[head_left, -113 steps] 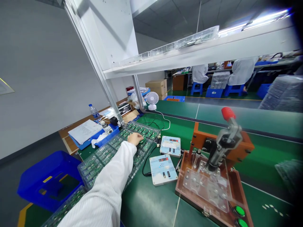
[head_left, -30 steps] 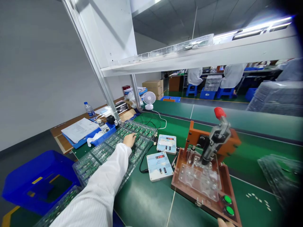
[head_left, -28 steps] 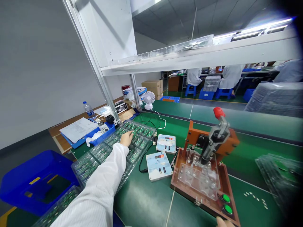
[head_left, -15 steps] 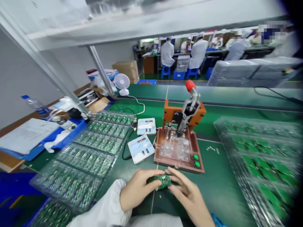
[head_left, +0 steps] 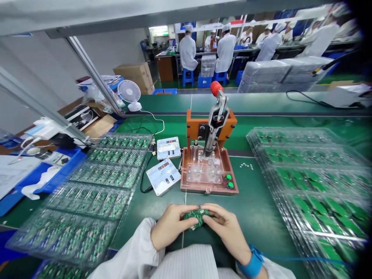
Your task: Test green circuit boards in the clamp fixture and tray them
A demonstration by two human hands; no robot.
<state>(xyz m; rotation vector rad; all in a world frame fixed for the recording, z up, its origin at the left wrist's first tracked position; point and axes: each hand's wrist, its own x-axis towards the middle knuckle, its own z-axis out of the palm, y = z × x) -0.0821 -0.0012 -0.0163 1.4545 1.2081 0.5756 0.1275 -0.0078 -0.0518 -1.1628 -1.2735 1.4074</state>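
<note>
A small green circuit board [head_left: 196, 218] is held between both hands, low in the middle of the head view and just above the table. My left hand [head_left: 171, 226] is closed on its left end, thumb in front and fingers behind. On the right end, my right hand [head_left: 223, 223] pinches it between thumb and fingers; a blue wrist strap [head_left: 252, 263] circles that wrist. Behind the hands stands a test fixture [head_left: 207, 155] with an orange frame, a red-tipped toggle lever and two green buttons. Its clear plate shows no board on it.
Left are trays of boards [head_left: 104, 176]; right is a stack of clear trays [head_left: 263, 182] with green boards. Two meter boxes [head_left: 163, 176] sit left of the fixture. A white fan [head_left: 130, 93] stands at the back left. Small white bits [head_left: 246, 166] lie right. Co-workers sit beyond.
The right hand has closed onto the board's right end, where its fingers were looser before. The board is turned slightly. The head view has shifted, so the bench appears higher and further left.
</note>
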